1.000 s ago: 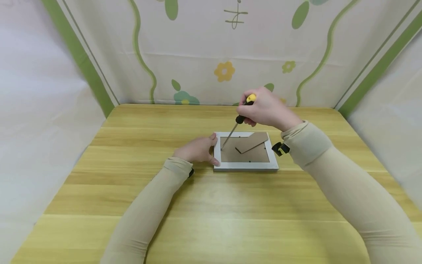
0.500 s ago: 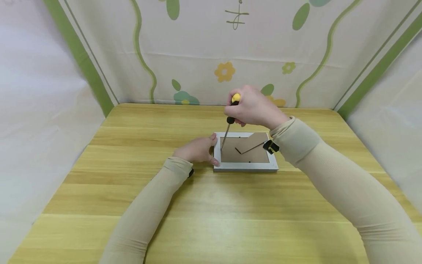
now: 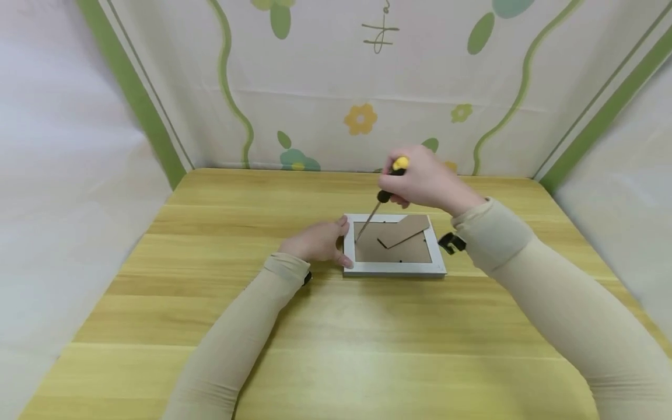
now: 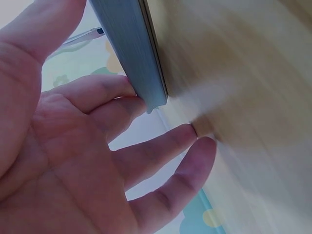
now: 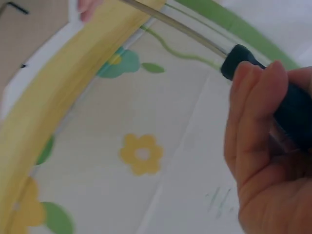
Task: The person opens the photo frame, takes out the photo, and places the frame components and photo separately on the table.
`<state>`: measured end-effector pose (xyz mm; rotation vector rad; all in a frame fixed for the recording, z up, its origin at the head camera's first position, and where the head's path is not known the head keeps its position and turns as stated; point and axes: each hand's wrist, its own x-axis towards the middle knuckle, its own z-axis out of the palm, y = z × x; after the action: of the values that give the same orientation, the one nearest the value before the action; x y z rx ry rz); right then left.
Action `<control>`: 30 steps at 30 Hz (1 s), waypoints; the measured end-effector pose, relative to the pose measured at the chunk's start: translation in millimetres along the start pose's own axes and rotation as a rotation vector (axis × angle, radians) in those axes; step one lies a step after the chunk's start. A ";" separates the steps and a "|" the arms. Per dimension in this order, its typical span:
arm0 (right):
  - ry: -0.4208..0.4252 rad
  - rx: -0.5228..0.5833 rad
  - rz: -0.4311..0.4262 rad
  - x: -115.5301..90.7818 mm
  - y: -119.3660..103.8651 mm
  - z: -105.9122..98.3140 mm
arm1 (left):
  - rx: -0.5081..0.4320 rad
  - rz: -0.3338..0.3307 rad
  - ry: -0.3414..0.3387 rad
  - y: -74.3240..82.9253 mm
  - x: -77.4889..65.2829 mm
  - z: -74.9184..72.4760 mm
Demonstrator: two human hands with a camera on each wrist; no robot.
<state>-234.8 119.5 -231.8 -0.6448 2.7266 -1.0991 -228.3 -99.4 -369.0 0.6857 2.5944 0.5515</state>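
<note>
A white picture frame [image 3: 394,268] lies face down on the wooden table, its brown backing board [image 3: 367,251] and folded stand [image 3: 401,230] facing up. My left hand [image 3: 317,241] holds its left end, thumb at the near corner and fingers at the far one. In the left wrist view the fingertips meet the frame's edge [image 4: 129,48], with two fingers reaching down toward the table. My right hand [image 3: 422,179] grips a black and yellow screwdriver [image 3: 385,196]. The screwdriver slants down to the left, its tip right at the backing board's left edge.
Small dark tabs [image 3: 401,261] show along the backing board's edges. The wooden table [image 3: 336,350] reaches to a white patterned cloth [image 3: 315,76] hung behind it. More cloth hangs at both sides.
My right hand swung left, bringing the screwdriver more upright, then back right so that it slants again. The tip stays at the board's left edge. My left hand keeps its hold.
</note>
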 end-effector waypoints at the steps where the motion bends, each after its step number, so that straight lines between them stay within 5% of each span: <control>1: 0.020 0.041 0.003 -3.5 9.7 -2.7 | -0.004 -0.001 0.003 0.2 0.6 0.5; 7: 0.120 0.287 0.048 -26.8 69.3 -13.7 | -0.002 -0.010 0.012 0.6 0.1 -0.8; 11: 0.137 0.392 0.040 -34.2 89.3 -12.0 | 0.023 -0.009 0.013 -0.2 -3.3 -2.4; 17: 0.160 0.358 -0.038 -36.5 84.2 -9.6 | 0.021 -0.002 0.014 1.8 -9.4 -2.7; 30: 0.148 0.285 -0.067 -44.8 67.8 -19.3 | 0.013 -0.016 -0.001 8.2 -17.4 -4.5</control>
<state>-222.8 194.7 -266.0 -0.6372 2.6045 -1.5729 -213.4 -103.3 -356.6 0.6691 2.6025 0.5293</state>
